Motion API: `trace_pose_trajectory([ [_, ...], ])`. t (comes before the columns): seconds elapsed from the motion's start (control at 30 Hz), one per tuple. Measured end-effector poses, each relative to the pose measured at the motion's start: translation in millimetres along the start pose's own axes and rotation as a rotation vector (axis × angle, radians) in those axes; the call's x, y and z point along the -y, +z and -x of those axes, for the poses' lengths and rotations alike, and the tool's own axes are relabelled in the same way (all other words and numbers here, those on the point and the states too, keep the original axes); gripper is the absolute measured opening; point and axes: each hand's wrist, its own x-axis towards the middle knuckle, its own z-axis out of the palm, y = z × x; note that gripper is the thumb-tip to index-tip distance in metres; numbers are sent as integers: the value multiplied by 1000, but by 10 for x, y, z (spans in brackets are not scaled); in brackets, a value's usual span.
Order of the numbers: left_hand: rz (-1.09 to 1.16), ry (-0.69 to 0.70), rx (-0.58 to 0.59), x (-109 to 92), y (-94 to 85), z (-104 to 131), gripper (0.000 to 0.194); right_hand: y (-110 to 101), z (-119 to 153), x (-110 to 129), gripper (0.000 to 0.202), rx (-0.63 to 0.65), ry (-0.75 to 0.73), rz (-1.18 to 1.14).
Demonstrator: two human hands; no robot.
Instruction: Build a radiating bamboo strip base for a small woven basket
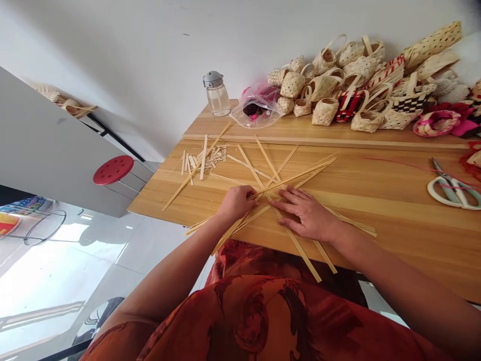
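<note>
Long, pale bamboo-like strips [300,245] cross one another in a star on the wooden table, some of their ends jutting past the front edge. At the left of the crossing, my left hand [237,201] is closed, pinching a strip between thumb and fingers. My right hand [306,213] lies flat with its fingers spread, pressing on the strips just right of the crossing. Part of the crossing is hidden under my fingers.
Small woven baskets [325,110] crowd the back right, beside a plastic bag [259,108] and a bottle [217,95]. Scissors [453,188] lie at the right. Short strip offcuts [203,159] are scattered at the left. A red stool [113,169] stands beyond the table's left edge.
</note>
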Motion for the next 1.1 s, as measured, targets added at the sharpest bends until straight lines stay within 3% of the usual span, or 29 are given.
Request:
trace_pose_trajectory([
  [0.87,10,36,83,-35,-11,116,10,-105,22,30,51,-6,-39,-42],
  [1.1,29,104,112,51,-14,72,10,-137,38,87,57,27,9,-56],
])
